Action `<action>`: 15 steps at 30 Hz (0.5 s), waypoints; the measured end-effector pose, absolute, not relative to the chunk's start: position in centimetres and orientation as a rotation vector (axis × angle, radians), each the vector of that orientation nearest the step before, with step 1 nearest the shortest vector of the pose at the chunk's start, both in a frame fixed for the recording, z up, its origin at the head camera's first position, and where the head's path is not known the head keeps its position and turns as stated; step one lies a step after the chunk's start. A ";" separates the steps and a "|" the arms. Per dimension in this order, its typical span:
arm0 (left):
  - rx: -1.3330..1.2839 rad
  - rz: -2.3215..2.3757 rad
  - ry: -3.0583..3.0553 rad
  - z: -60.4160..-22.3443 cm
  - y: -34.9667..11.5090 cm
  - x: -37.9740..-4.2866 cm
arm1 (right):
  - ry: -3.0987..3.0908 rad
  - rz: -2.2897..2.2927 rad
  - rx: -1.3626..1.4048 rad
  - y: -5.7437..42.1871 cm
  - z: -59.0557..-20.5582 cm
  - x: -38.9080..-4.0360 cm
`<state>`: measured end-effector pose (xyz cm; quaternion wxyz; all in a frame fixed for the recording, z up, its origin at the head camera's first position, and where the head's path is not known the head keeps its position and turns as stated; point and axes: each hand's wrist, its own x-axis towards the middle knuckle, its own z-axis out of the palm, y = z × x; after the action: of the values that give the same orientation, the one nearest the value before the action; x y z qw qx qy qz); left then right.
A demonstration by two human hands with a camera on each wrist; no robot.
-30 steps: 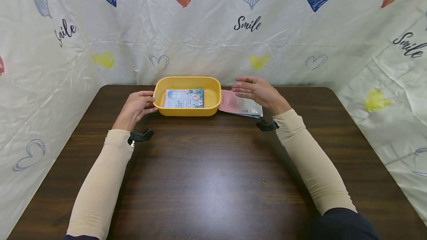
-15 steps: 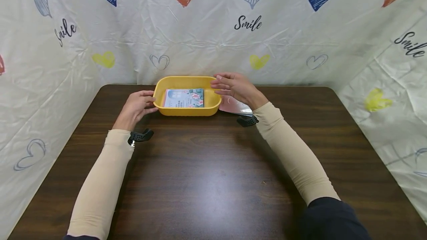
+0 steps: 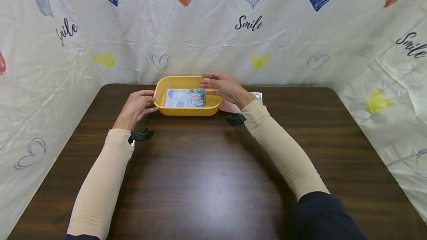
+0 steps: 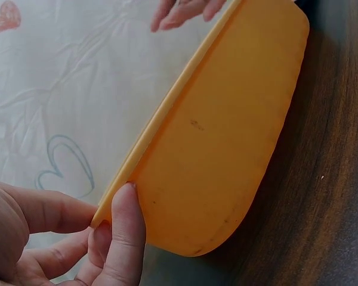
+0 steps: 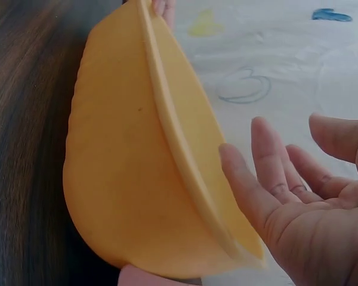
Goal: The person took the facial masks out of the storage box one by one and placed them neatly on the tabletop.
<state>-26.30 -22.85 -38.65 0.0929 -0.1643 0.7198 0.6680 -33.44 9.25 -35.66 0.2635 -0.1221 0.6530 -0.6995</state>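
Observation:
A yellow plastic tub (image 3: 187, 112) stands at the back of the table. Inside it lies a flat stack of light-blue, flower-printed sachets (image 3: 181, 98) that look like face-mask packets. My left hand (image 3: 134, 107) holds the tub's left end, and in the left wrist view thumb and fingers pinch its rim. Over the right end, my right hand (image 3: 224, 88) hovers with spread, slightly bent fingers and nothing in it. The right wrist view shows its fingertips (image 5: 230, 156) beside the rim. Just right of the tub, pink and silver sachets (image 3: 230, 107) lie partly hidden under the right wrist.
A dark wooden table (image 3: 200, 166) spreads in front of the tub. Right behind its back edge hangs a white cloth (image 3: 207, 29) printed with hearts and "Smile". Black straps (image 3: 141, 135) sit on both wrists over beige sleeves.
My right hand has moved left, from above the pink sachets to over the tub's right end. The left hand stays at the left rim, and the tub has not moved.

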 end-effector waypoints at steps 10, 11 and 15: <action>-0.478 1.991 2.133 -38.7 -22.9 -26.5 | 1.799 -1.815 -0.319 7.3 -36.3 -33.8; -0.487 1.987 2.132 -38.7 -22.8 -26.5 | 1.804 -1.805 -0.310 7.2 -36.4 -33.8; -0.508 1.982 2.125 -38.7 -22.8 -26.4 | 1.842 -1.752 -0.263 6.6 -36.7 -33.8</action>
<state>-26.36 -22.84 -38.69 0.0956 -0.1714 0.7171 0.6687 -33.77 6.65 -36.74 0.2888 -0.0986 0.6899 -0.6564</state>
